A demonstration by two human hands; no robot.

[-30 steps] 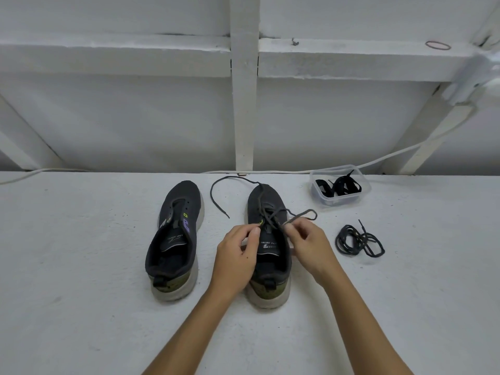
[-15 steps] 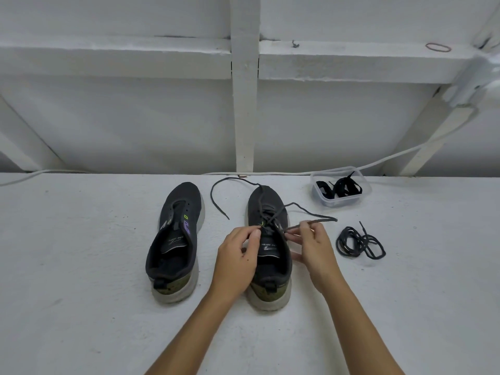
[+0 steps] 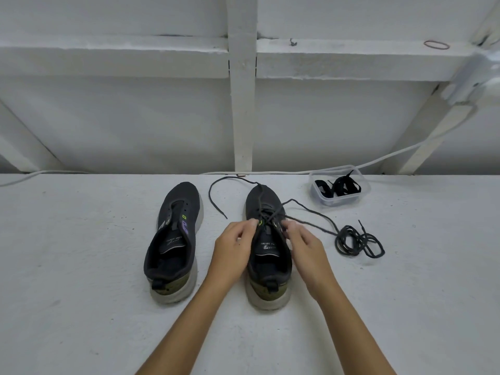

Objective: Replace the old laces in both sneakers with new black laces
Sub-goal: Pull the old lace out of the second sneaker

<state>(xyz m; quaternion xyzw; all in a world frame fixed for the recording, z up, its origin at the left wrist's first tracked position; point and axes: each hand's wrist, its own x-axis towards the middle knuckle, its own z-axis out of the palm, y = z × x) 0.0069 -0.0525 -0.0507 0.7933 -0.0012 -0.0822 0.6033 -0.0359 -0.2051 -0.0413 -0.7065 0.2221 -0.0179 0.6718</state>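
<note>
Two sneakers stand on the desk (image 3: 81, 266). The unlaced sneaker (image 3: 173, 239) lies apart, beyond the left hand (image 3: 232, 250), probably finished with. The laced sneaker (image 3: 267, 253) sits between both hands, heel nearest, likely for easy reach. The left hand pinches its eyelet edge, seemingly steadying it; the right hand (image 3: 303, 244) pinches the old lace (image 3: 311, 212) at the crossing. One container (image 3: 339, 188) of new black laces waits past the right hand. One loose lace coil (image 3: 358, 240) lies just beside that hand.

A white cable (image 3: 400, 154) trails along the wall; perhaps a rubber band (image 3: 436, 44) lies on the ledge (image 3: 351, 59).
</note>
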